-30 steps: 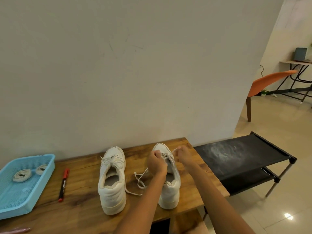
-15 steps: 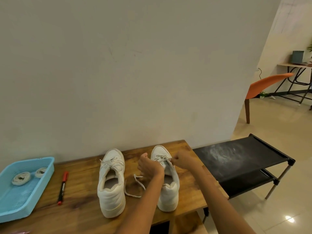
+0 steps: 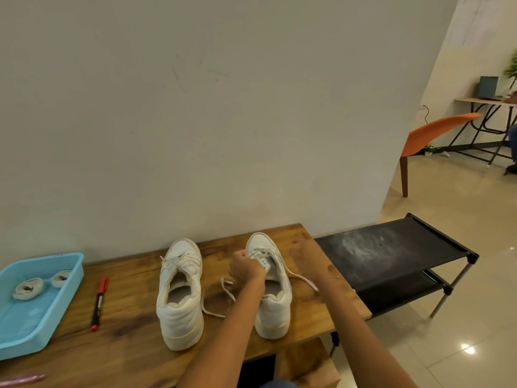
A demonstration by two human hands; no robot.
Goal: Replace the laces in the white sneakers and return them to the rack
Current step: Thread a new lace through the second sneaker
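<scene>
Nearest, both forearms reach up from six o'clock toward the right sneaker (image 3: 272, 292), which stands on the wooden table (image 3: 134, 340) with its heel toward the person and its toe pointing to twelve o'clock, so its long axis runs straight away from the body. The left hand (image 3: 246, 271) sits at the shoe's nine o'clock side, fingers curled into a fist that seems to pinch the lace (image 3: 300, 280) by the upper eyelets; the exact fingertip hold is hidden behind the knuckles. The right hand (image 3: 303, 252) lies at the shoe's two o'clock, blurred, and I cannot tell whether its fingers pinch the lace or are spread, though one lace end runs from the eyelets toward four o'clock beneath that wrist. A second loose end trails on the table at the shoe's eight o'clock, between the two shoes. The left sneaker (image 3: 180, 292) stands parallel, just beside, already laced with a bow across its tongue. I judge the lacing of the right shoe nearly finished, with tightening or tying to follow; that turns on each hand taking the end on its own side, and the left hand is the closer to the eyelets. Farther to nine o'clock lie a red marker (image 3: 98, 302) and a blue tray (image 3: 70, 278) holding two coiled laces (image 3: 28, 288). At two o'clock, touching the table's edge, stands the black rack (image 3: 391, 256), and beyond it an orange chair (image 3: 436, 133).
</scene>
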